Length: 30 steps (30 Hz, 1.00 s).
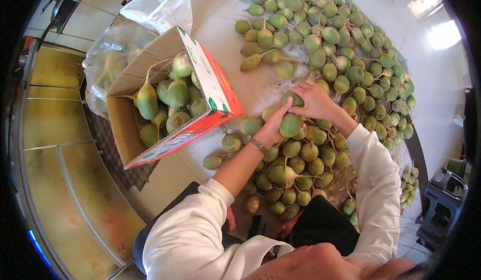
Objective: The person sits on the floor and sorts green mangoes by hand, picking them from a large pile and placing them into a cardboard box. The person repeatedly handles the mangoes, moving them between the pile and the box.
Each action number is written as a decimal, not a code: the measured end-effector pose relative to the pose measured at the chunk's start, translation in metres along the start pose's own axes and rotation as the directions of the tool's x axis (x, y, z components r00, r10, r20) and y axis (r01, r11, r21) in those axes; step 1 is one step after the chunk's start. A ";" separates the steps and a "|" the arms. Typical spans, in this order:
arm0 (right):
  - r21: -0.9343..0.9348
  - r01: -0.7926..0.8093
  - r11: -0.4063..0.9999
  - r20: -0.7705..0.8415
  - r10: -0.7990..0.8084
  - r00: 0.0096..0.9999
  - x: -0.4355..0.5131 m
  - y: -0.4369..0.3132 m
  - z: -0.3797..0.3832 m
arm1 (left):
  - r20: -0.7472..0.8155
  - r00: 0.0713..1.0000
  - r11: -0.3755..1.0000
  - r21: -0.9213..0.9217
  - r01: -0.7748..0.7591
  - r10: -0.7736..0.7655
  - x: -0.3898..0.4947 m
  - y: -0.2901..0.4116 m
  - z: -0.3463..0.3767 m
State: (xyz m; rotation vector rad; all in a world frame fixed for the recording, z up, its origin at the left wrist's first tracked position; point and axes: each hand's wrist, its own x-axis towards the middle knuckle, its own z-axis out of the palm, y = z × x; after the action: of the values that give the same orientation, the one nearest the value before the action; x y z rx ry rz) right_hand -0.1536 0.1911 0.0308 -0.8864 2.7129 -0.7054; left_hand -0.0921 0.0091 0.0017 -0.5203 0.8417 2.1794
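My left hand, with a band on its wrist, holds a round green radish above the pile. Against its fingertips, my right hand grips another green radish; the two hands meet there. Beneath and in front of my hands lies a heap of green radishes with thin roots. To the left stands an open cardboard box, red and white outside, partly filled with green radishes.
A large spread of green radishes covers the floor at the upper right. Behind the box are a clear plastic bag and a white bag. Yellow cabinet doors line the left; a dark plastic stool stands at the right.
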 end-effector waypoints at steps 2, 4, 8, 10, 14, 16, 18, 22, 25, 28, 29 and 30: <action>0.173 0.105 0.979 0.064 -0.117 0.991 0.005 0.002 0.003 | -0.032 0.999 1.000 0.030 0.000 0.001 -0.001 -0.005 -0.003; 0.315 0.035 0.948 0.035 -0.048 0.998 0.028 0.019 0.003 | -0.086 0.995 0.999 -0.021 0.042 -0.043 -0.003 -0.008 -0.013; -0.111 -0.210 0.971 -0.204 0.184 0.961 0.088 0.030 0.039 | -0.067 0.996 0.993 -0.099 -0.061 0.054 -0.009 -0.004 -0.034; -0.246 -0.320 0.915 -0.262 0.256 0.931 0.121 0.028 0.058 | -0.072 0.992 0.981 -0.162 -0.111 0.101 -0.013 0.001 -0.041; -0.388 -0.409 0.826 -0.190 0.363 0.912 0.163 0.026 0.072 | -0.050 0.989 0.967 -0.208 -0.147 0.139 -0.023 0.009 -0.051; -0.431 -0.410 0.804 -0.177 0.370 0.912 0.165 0.025 0.071 | -0.040 0.993 0.969 -0.218 -0.119 0.113 -0.029 0.010 -0.055; -0.464 -0.382 0.799 -0.192 0.331 0.924 0.155 0.025 0.064 | -0.001 0.995 0.963 -0.251 -0.093 0.096 -0.031 0.011 -0.060; -0.489 -0.280 0.826 -0.223 0.193 0.956 0.124 0.030 0.037 | 0.056 0.994 0.932 -0.355 -0.068 0.094 -0.027 0.009 -0.063; -0.368 -0.327 0.870 -0.262 0.240 0.935 0.097 0.030 0.015 | 0.088 0.993 0.877 -0.479 -0.030 0.082 -0.019 0.010 -0.059; -0.073 -0.439 0.895 -0.134 0.428 0.894 0.070 0.017 0.000 | 0.155 0.982 0.776 -0.631 0.018 0.104 -0.012 0.013 -0.053; 0.023 -0.493 0.870 -0.040 0.494 0.869 0.060 0.008 -0.001 | 0.155 0.982 0.736 -0.677 0.024 0.110 -0.009 0.013 -0.050; 0.037 -0.417 0.908 -0.040 0.419 0.907 0.048 -0.004 0.002 | 0.182 0.972 0.762 -0.647 0.004 0.150 -0.007 0.011 -0.048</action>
State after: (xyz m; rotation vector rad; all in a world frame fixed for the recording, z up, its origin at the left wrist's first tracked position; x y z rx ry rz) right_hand -0.1892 0.1589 0.0286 -0.2594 2.7853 -0.6706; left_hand -0.0908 -0.0342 -0.0233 -0.5533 -0.0494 2.5248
